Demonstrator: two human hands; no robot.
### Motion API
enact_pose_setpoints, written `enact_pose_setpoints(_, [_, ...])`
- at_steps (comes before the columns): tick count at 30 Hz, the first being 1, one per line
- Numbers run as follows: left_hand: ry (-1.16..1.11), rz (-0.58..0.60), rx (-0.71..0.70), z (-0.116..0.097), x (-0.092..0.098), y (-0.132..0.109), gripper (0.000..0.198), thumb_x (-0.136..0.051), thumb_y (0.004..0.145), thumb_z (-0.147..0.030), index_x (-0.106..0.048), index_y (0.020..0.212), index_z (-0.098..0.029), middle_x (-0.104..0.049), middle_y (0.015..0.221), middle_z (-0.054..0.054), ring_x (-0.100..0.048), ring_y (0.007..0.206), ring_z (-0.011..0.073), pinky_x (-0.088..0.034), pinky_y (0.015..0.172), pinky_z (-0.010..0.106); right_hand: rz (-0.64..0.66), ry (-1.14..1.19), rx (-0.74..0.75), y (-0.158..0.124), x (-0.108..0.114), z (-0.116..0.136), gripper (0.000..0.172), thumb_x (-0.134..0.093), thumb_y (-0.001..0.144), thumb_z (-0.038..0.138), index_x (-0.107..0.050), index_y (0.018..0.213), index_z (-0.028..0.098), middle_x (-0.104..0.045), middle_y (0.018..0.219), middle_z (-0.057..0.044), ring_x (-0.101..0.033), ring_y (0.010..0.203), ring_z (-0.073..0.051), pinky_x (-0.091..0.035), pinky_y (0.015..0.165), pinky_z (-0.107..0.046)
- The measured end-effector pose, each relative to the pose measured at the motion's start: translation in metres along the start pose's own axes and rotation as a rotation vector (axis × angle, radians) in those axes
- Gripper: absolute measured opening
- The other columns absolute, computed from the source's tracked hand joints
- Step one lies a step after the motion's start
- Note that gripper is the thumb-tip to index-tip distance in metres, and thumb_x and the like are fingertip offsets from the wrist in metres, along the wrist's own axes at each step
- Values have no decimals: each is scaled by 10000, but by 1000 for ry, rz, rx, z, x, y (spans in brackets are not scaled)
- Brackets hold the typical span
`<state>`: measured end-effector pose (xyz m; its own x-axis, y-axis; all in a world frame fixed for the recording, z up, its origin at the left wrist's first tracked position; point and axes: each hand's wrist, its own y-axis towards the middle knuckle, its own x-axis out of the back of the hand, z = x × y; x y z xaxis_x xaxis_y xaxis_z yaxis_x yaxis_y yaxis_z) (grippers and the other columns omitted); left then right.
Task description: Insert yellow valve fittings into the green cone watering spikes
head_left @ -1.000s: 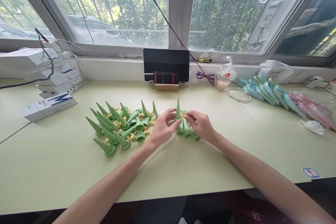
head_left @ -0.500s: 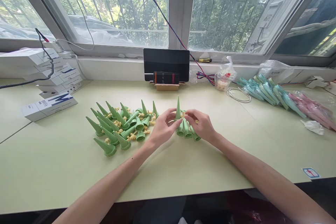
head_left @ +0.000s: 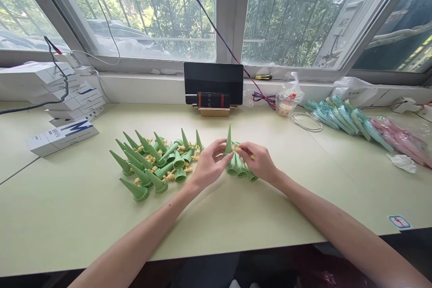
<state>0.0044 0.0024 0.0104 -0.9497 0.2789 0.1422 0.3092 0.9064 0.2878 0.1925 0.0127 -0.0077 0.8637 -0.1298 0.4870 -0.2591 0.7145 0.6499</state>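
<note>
My left hand point(head_left: 209, 166) pinches a green cone-shaped spike point(head_left: 229, 140) that stands point up between my two hands. My right hand point(head_left: 258, 161) pinches a small yellow part point(head_left: 238, 148) at the side of that same spike. Below my fingers, a few green spikes point(head_left: 238, 167) lie together on the pale green table point(head_left: 84, 220). A larger pile of green spikes with yellow fittings point(head_left: 153, 162) lies just left of my left hand.
A dark tablet point(head_left: 213, 78) and a phone point(head_left: 213, 100) stand at the table's back edge. White boxes point(head_left: 62, 132) are stacked at the left. Teal spikes point(head_left: 340, 117) and pink ones in bags point(head_left: 403, 137) lie at the right, beside a white cable point(head_left: 305, 122).
Almost nothing has moved; my fingers shift only slightly on the upright spike and its yellow part.
</note>
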Motion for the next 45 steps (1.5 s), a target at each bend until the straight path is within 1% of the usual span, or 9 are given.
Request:
enact_pose_setpoints(5, [21,2,-15,0,-1,0,417,-662,865,-311,-557,1249,-187,-704,1155,95,-676,1054,218,-562,950,376,-10,-60,37,1,2,1,218,-501,985,281,-646,848,193,-632,716,-25,-532,608,-131,-436,588,-269])
enact_pose_setpoints(11, [50,-13,-19,0,-1,0,397,-659,871,-313,-565,1238,-195,-709,1132,88,-685,1020,208,-573,923,363,-48,13,-16,-1,0,2,143,-531,969,298,-631,934,201,-704,837,-47,-611,653,-139,-498,609,-270])
enact_pose_setpoints(15, [41,-14,-11,0,-1,-1,406,-660,870,-317,-562,1242,-188,-707,1139,97,-683,1032,216,-571,928,372,-38,46,-31,-2,-1,2,99,-579,940,300,-612,934,206,-694,796,-29,-623,646,-137,-522,608,-268])
enact_pose_setpoints(18, [22,-15,-12,0,0,0,414,-661,868,-317,-557,1246,-183,-707,1141,101,-678,1048,219,-569,935,378,-30,73,-21,-2,-1,2,81,-597,926,287,-602,953,211,-693,820,-29,-631,662,-136,-538,625,-266])
enact_pose_setpoints(22, [12,-20,-6,0,0,0,425,-667,861,-324,-556,1245,-181,-705,1149,107,-676,1052,226,-569,941,395,-20,74,-19,-1,-2,1,85,-578,937,292,-599,941,210,-678,800,-24,-617,648,-130,-526,610,-256])
enact_pose_setpoints(31, [54,-4,-18,-1,0,-1,415,-655,867,-327,-560,1248,-193,-708,1141,95,-678,1049,222,-565,945,386,16,18,-33,-1,-1,1,206,-519,974,341,-614,865,195,-633,680,-7,-516,538,-112,-434,536,-247])
enact_pose_setpoints(37, [83,2,-37,-1,-1,-2,392,-649,870,-321,-566,1233,-200,-715,1115,83,-676,1043,212,-561,944,376,20,-55,0,1,1,0,296,-469,1000,342,-634,807,191,-592,638,-4,-480,556,-118,-405,555,-249])
enact_pose_setpoints(40, [79,-2,-21,0,-1,-1,411,-657,863,-328,-562,1239,-193,-711,1130,89,-680,1037,215,-562,941,378,1,-59,26,1,2,2,272,-477,998,319,-644,825,191,-620,687,-22,-518,598,-130,-427,586,-261])
enact_pose_setpoints(45, [52,-23,3,1,-1,-1,432,-662,861,-338,-550,1248,-182,-706,1144,106,-681,1039,223,-568,925,379,-33,6,7,-1,-1,2,138,-565,954,323,-632,945,203,-680,823,-44,-606,676,-145,-502,619,-269])
